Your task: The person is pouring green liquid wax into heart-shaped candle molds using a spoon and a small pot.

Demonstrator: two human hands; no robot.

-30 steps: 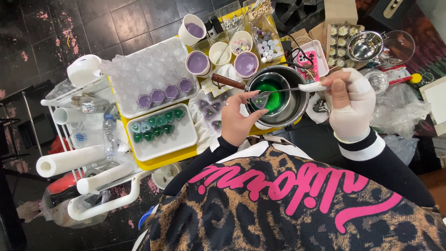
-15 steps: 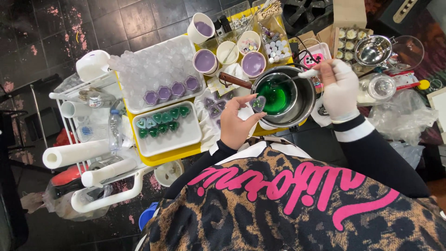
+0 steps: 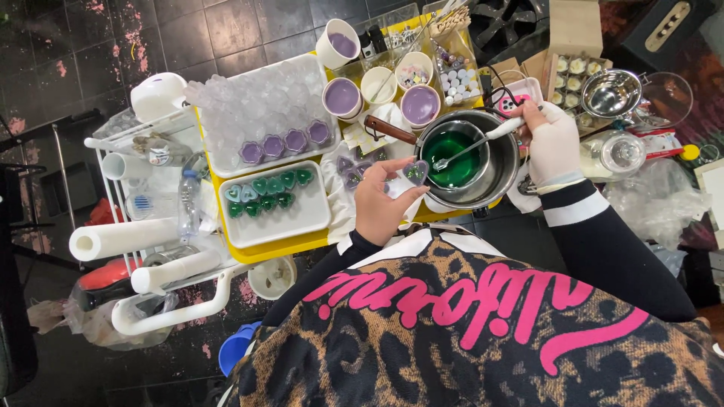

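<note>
Lifting clear of the pot (image 3: pixel 504 175) vs a sec earlier, left hand (image 3: pixel 383 205) had its grip pinched on a small heart mould (image 3: pixel 415 172), just beside pot rim. Right hand (image 3: pixel 550 143) gripped spoon (image 3: pixel 471 147), bowl now dipped in green liquid (image 3: pixel 451 149); looked ready for another scoop.

So I count three purple hearts (image 3: pixel 285 144) in the clear tray, around seven green hearts (image 3: pixel 270 195), three purple cups (image 3: pixel 342 97), two paper rolls (image 3: pixel 124 239).

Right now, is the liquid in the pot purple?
No, the liquid in the pot is green; the right hand holds a spoon over it.
</note>
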